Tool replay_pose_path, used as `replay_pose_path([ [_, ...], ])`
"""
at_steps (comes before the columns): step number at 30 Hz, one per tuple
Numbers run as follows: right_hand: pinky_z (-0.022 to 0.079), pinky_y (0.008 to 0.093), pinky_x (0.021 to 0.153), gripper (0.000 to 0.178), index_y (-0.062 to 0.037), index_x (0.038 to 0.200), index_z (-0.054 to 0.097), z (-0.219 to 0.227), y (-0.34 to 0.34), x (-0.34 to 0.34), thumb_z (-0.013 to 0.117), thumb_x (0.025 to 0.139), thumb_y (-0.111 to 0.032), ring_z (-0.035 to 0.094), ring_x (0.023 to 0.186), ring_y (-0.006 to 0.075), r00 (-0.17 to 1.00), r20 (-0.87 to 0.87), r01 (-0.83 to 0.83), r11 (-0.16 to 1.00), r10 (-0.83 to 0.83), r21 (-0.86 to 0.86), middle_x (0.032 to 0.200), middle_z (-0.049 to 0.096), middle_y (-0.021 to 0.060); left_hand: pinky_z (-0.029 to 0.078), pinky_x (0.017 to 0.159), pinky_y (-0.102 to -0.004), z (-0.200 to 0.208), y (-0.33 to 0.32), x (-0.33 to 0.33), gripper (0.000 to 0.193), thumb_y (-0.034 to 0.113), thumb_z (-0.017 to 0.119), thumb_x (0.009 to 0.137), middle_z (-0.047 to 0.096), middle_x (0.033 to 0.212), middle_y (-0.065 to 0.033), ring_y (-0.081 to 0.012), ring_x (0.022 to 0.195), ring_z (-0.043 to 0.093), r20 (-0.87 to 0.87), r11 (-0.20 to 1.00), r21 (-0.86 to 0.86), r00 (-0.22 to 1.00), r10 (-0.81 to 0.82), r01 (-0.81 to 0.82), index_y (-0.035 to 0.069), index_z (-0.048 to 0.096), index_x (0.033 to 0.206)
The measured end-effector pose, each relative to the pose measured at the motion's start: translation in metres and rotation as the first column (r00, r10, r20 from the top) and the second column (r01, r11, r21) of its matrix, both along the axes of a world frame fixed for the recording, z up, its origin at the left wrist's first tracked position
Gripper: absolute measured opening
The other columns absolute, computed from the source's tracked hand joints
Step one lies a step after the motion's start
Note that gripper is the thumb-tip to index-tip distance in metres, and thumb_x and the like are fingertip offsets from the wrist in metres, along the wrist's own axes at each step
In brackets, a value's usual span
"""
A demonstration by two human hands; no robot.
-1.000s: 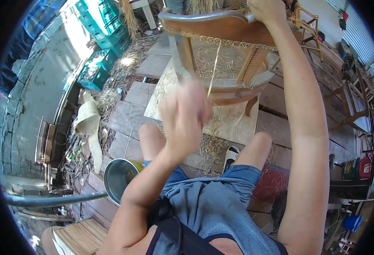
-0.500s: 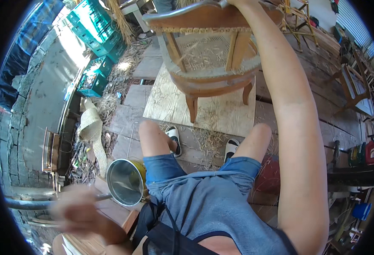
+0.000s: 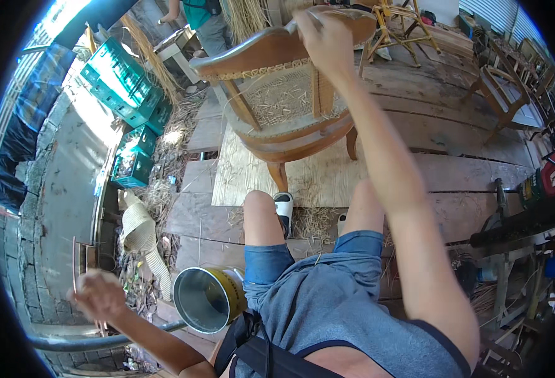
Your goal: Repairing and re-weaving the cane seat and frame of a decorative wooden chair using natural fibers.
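Observation:
A wooden chair [image 3: 277, 149] with a carved top rail and cane webbing stands before my knees, its back toward me. Bits of straw litter the webbing. My right hand [image 3: 325, 44] is at the top rail, just right of its middle dip, with the fingers bent over the wood. Out to the left, my left hand [image 3: 99, 295] is raised and smeared by motion, away from the chair. Its fingers look partly bent; whether anything is in them cannot be made out. Beside my left thigh is a yellow metal bucket [image 3: 227, 296], its inside bare grey metal.
The chair stands on a plywood sheet [image 3: 227, 179] over planks scattered with straw. Green crates [image 3: 117, 82] are stacked far left, near a woven strip [image 3: 140, 227]. A curved metal bar [image 3: 82, 343] runs below my left hand. A person [image 3: 208, 31] stands beyond the chair. Other chair frames [image 3: 510, 104] stand right.
The view has shifted, so the chair appears further left and my right hand lower. My left hand has moved up and left, away from the bucket. More of the person beyond shows.

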State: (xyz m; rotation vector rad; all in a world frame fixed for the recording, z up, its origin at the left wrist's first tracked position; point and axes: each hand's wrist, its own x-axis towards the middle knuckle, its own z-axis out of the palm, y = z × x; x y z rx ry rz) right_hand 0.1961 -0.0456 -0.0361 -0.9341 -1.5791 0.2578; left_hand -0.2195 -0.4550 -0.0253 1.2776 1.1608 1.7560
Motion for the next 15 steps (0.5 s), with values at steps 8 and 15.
replay_pose_path([
  [8, 0.038, 0.0198, 0.051, 0.048, -0.0051, 0.100, 0.063, -0.084, -0.024, -0.046, 0.067, 0.085, -0.051, 0.049, 0.063, 0.0090, 0.382, -0.872, -0.889, 0.380, 0.305, -0.257, 0.097, 0.067, 0.0086, 0.046, 0.061, -0.0275, -0.130, 0.183, 0.040, 0.044, 0.036, 0.051, 0.098, 0.067, 0.076, -0.0111, -0.0152, 0.068, 0.058, -0.398, 0.626, -0.780, 0.783, -0.478, -0.015, -0.001, 0.067, 0.080],
  [15, 0.043, 0.0269, 0.054, 0.014, -0.0100, 0.085, 0.057, -0.099, -0.049, 0.024, 0.063, 0.090, -0.022, 0.056, 0.079, 0.0112, 0.145, -0.955, -0.869, 0.494, 0.258, 0.001, 0.107, 0.063, 0.0072, 0.049, 0.080, -0.0367, -0.023, 0.295, 0.113, 0.019, 0.012, 0.063, 0.090, 0.068, 0.095, -0.0178, -0.0301, 0.088, 0.065, -0.935, 0.997, 0.080, 0.347, 0.069, 0.018, -0.003, 0.065, 0.100],
])
